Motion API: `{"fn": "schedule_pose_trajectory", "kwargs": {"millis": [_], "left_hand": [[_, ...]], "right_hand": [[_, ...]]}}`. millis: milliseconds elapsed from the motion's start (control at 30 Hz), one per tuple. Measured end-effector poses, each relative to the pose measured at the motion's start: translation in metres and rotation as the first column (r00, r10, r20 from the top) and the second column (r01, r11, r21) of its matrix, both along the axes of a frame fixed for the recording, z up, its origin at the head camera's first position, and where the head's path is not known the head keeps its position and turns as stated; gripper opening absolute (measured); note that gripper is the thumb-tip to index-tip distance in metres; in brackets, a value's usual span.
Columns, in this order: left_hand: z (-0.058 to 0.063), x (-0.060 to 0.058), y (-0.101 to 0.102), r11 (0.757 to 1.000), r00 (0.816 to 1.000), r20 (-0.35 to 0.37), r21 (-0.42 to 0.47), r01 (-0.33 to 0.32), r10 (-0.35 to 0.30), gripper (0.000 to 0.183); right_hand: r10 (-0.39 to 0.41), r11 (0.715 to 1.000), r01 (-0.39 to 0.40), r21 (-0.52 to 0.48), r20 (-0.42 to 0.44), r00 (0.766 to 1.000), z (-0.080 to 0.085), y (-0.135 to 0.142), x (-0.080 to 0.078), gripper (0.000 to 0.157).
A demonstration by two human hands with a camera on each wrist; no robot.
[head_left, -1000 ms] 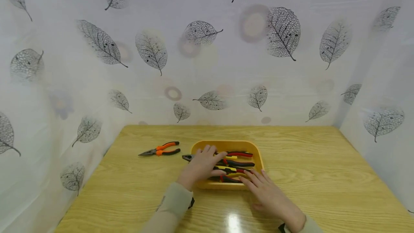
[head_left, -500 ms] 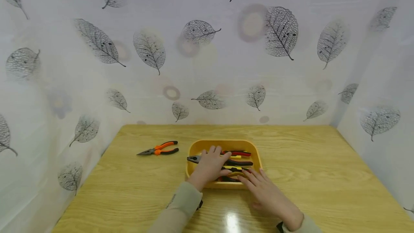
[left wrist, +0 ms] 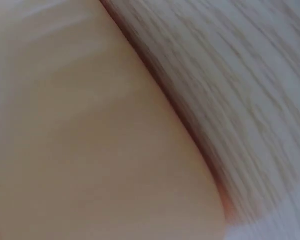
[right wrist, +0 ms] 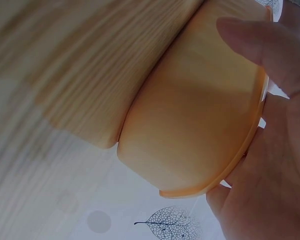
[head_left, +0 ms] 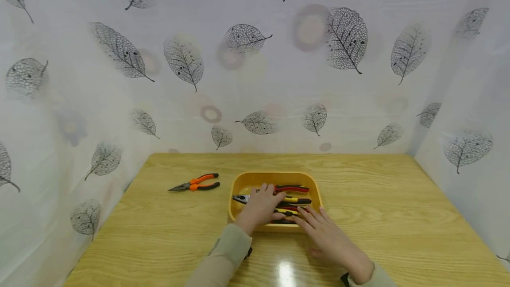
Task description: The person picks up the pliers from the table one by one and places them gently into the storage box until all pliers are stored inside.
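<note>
A yellow tray (head_left: 275,176) holds several pliers with red, yellow and black handles (head_left: 292,188). Reaching over its left half, my left hand (head_left: 259,209) holds a pair of pliers (head_left: 241,199), grey jaws to the left and yellow-and-black handles to the right. The hand covers the middle of these pliers. My right hand (head_left: 330,238) grips the tray's front right corner: its fingers lie over the rim, and in the right wrist view the thumb (right wrist: 250,37) is against the outer wall (right wrist: 190,115). The left wrist view shows mostly the tray's outer wall (left wrist: 115,140).
Long-nose pliers (head_left: 194,185) with orange-and-black handles lie on the wooden table (head_left: 378,194), left of the tray. A white leaf-printed curtain (head_left: 279,87) stands behind the table and along both sides.
My left hand has moved right with the pliers, whose jaws have come from over the tray's left rim to inside it and lower. My right hand has stayed at the corner.
</note>
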State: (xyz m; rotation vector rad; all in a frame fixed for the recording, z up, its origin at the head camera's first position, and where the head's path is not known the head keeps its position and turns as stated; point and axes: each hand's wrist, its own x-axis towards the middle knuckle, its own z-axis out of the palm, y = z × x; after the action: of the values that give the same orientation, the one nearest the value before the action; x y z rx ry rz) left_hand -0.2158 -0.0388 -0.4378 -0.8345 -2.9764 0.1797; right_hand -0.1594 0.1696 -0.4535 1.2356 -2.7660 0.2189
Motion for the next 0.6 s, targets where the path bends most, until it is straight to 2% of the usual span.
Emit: {"fn": "schedule_pose_trajectory", "kwargs": {"millis": [233, 367, 600], "left_hand": [[0.002, -0.002, 0.011, 1.000, 0.997, 0.075, 0.011, 0.017, -0.018, 0.059], [0.001, -0.003, 0.016, 0.999, 0.997, 0.073, 0.006, 0.038, -0.038, 0.058], [-0.001, -0.003, 0.021, 0.996, 0.992, 0.098, 0.063, 0.069, -0.075, 0.058]], "right_hand": [[0.002, 1.000, -0.002, 0.003, -0.028, 1.000, -0.001, 0.003, 0.000, 0.087], [0.009, 1.000, -0.010, -0.010, -0.031, 0.999, -0.001, 0.004, 0.000, 0.088], [0.007, 1.000, -0.007, -0.004, -0.027, 1.000, -0.002, 0.002, 0.000, 0.091]]}}
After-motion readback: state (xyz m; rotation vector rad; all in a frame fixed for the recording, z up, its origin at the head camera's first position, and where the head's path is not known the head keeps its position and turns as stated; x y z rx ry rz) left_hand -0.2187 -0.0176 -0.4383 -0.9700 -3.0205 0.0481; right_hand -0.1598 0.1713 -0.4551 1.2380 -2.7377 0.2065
